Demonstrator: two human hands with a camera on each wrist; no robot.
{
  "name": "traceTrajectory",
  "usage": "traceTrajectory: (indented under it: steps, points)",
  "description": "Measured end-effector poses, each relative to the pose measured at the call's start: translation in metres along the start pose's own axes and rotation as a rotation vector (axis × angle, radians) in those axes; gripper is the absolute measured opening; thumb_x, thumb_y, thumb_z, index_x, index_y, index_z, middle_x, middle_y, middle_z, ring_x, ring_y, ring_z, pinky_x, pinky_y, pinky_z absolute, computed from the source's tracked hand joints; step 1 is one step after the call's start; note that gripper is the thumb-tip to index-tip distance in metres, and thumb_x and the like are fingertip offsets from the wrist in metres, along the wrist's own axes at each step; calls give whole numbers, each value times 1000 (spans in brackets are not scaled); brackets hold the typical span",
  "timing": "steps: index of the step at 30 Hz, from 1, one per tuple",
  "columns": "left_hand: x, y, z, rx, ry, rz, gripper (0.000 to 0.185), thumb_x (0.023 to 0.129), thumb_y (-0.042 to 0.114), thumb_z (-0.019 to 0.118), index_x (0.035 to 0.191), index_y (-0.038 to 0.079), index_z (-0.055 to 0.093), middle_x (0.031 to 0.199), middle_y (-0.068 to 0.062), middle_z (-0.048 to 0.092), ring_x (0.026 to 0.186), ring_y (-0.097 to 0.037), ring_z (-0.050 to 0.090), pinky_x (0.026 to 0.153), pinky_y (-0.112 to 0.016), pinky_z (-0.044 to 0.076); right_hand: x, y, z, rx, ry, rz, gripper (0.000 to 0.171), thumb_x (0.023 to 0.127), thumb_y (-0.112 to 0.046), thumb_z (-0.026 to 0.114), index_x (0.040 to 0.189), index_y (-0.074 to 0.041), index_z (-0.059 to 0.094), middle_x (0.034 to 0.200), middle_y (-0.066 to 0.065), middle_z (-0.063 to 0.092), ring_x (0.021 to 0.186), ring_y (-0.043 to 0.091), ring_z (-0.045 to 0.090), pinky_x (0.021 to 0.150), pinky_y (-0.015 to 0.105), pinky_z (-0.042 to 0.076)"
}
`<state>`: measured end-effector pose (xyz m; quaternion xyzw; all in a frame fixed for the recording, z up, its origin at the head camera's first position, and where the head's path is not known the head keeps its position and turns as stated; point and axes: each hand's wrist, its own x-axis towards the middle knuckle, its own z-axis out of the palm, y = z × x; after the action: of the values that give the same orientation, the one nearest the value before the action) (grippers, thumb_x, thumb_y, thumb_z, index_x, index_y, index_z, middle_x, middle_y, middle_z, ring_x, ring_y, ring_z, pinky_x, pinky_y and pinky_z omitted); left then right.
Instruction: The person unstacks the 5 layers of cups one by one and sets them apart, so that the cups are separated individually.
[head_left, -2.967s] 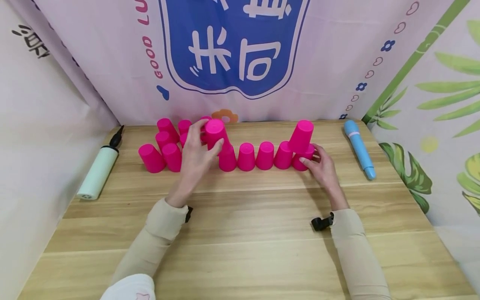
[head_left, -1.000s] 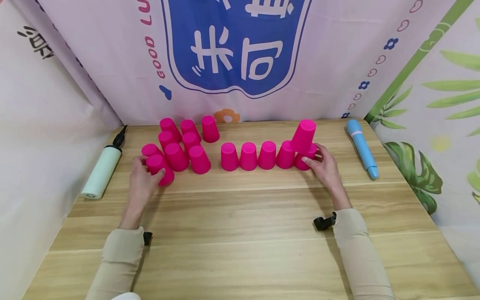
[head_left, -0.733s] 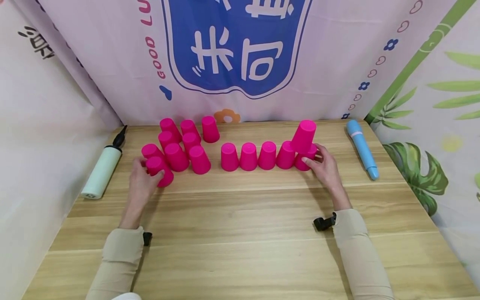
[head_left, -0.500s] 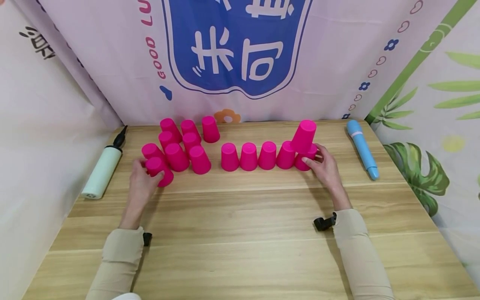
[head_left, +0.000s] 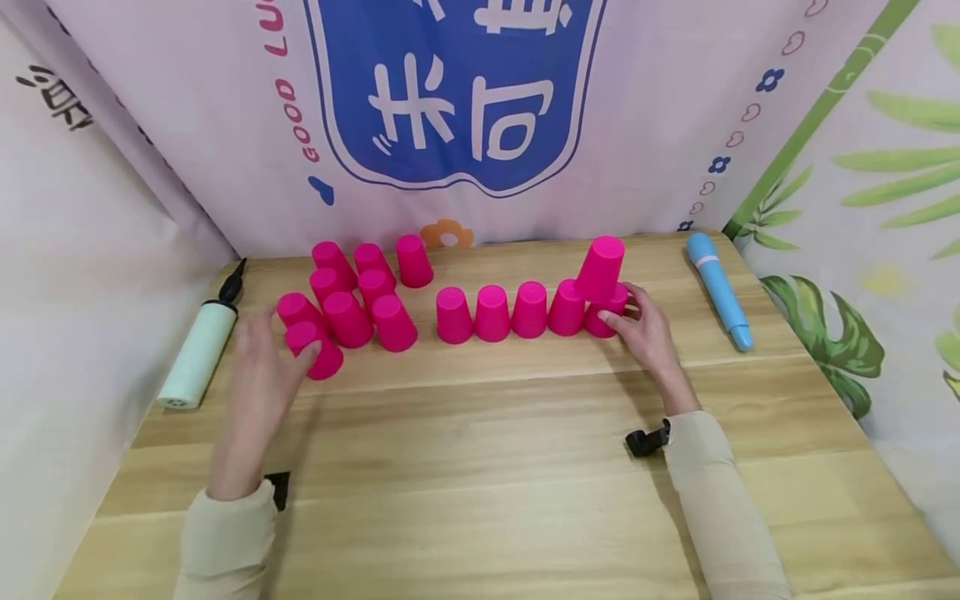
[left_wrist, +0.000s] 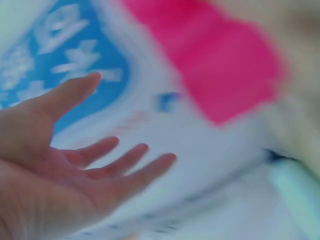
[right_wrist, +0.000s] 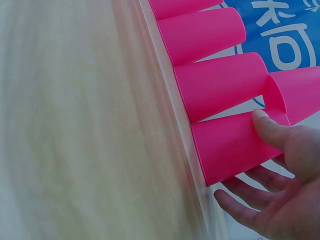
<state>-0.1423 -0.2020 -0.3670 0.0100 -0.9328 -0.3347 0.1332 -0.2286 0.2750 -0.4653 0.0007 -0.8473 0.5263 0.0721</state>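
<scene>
Several pink plastic cups stand upside down in a row, and one upper cup (head_left: 601, 268) rests on top at the right end. My right hand (head_left: 647, 332) holds the end cup (head_left: 604, 313) of that row. In the right wrist view its thumb lies on the cup's side, with the fingers around the far side. My left hand (head_left: 258, 375) is beside the nearest cup (head_left: 321, 354) of a left cluster of pink cups. The left wrist view shows the left hand's fingers (left_wrist: 150, 172) spread and loosely bent, holding nothing, with blurred pink cups apart from them.
A pale green hand pump (head_left: 197, 354) with a black nozzle lies at the left edge of the wooden table (head_left: 480, 467). On the right lies a blue wand-shaped object (head_left: 718, 292). A printed cloth (head_left: 247, 167) hangs behind the cups.
My left hand earlier carried a cup from the row to the left cluster and set it there. Now it has let go and drawn back leftward. The right hand keeps its hold.
</scene>
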Motion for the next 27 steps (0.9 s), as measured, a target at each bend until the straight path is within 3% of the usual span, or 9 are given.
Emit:
traceTrajectory:
  steps: [2,4,7,9,13,17,22,27]
  points:
    - [5,32,3,-37,29,129,64,88,9,68,140,-6,34,135,-27,38,121,-43,40,97,-57,39,2,0,-3,-2,12,-12,65,89,-22,70,145,-5,39,136,20,49,122,36,50,102,46,43]
    - [16,64,15,-96,3,248,61,87,8,70,138,-4,39,134,-23,42,121,-38,41,98,-52,40,3,0,-5,-1,23,-23,65,89,-21,70,144,-4,39,136,21,49,121,37,51,101,46,43]
    - [33,108,48,-181,-76,374,61,84,9,74,137,-1,43,130,-19,46,117,-32,45,97,-44,44,2,3,-7,4,28,-22,64,89,-19,70,143,-3,40,135,22,50,121,38,51,101,47,44]
    - [42,134,74,-256,-153,406,61,84,10,74,136,0,44,130,-18,47,118,-30,47,95,-42,47,0,4,-7,6,25,-21,64,89,-18,71,143,-2,40,135,23,50,120,38,52,100,47,44]
    - [58,178,127,-409,-332,371,63,87,17,72,140,5,41,134,-13,45,123,-27,47,97,-40,48,-3,6,-6,14,28,-22,63,88,-15,70,142,-1,41,135,23,50,120,38,52,100,46,45]
    - [72,206,175,-415,-436,290,73,87,30,72,146,12,34,138,-8,42,124,-22,45,100,-39,45,-5,7,-2,25,15,-10,62,89,-16,70,143,-4,42,134,22,51,119,38,53,100,46,45]
    - [81,219,215,-383,-451,274,82,84,39,73,148,11,30,141,-8,40,126,-21,44,103,-39,42,-4,4,1,18,-8,-7,63,90,-19,69,144,-6,41,135,20,51,121,37,52,100,47,44]
    - [80,230,229,-399,-392,269,74,84,31,75,142,8,37,136,-8,45,119,-20,49,99,-31,45,-1,1,0,17,-2,-35,61,89,-15,70,143,-5,42,133,20,52,121,36,52,100,46,45]
